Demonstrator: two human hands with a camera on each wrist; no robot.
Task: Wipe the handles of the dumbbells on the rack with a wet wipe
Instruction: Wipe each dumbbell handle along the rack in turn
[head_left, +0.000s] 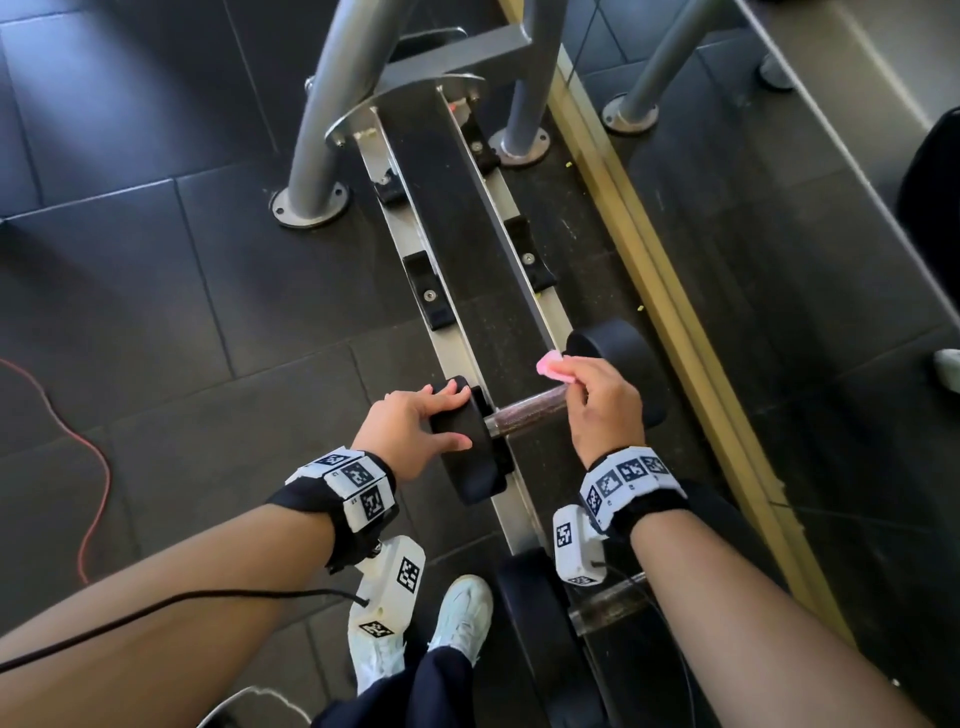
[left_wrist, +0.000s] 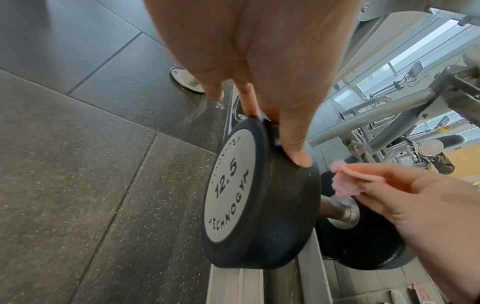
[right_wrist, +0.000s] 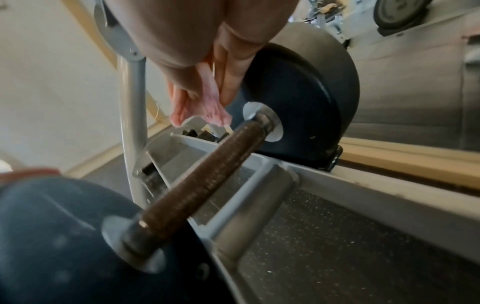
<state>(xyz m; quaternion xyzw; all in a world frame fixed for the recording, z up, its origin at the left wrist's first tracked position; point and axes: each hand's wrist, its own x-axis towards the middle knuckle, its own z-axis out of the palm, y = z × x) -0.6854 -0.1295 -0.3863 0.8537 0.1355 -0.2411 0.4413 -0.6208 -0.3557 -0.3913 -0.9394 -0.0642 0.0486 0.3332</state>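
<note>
A dumbbell is being kept across the two silver rails of the rack, its long axis running crosswise to them: one black head is pointing to the person's left, out over the dark floor, the other to the right, toward the yellow skirting. Its brown knurled handle is lying level between the heads, bridging the gap between the rails. The near head, marked 12.5, is being steadied by the left hand, whose fingers are being spread over its rim, with the thumb set on the edge nearest the person. A pink wet wipe is being pinched between the thumb and bunched fingers of the right hand, held just above the handle's right end; whether it is touching the handle cannot be told. A second dumbbell is being stored on the rack nearer the person.
</note>
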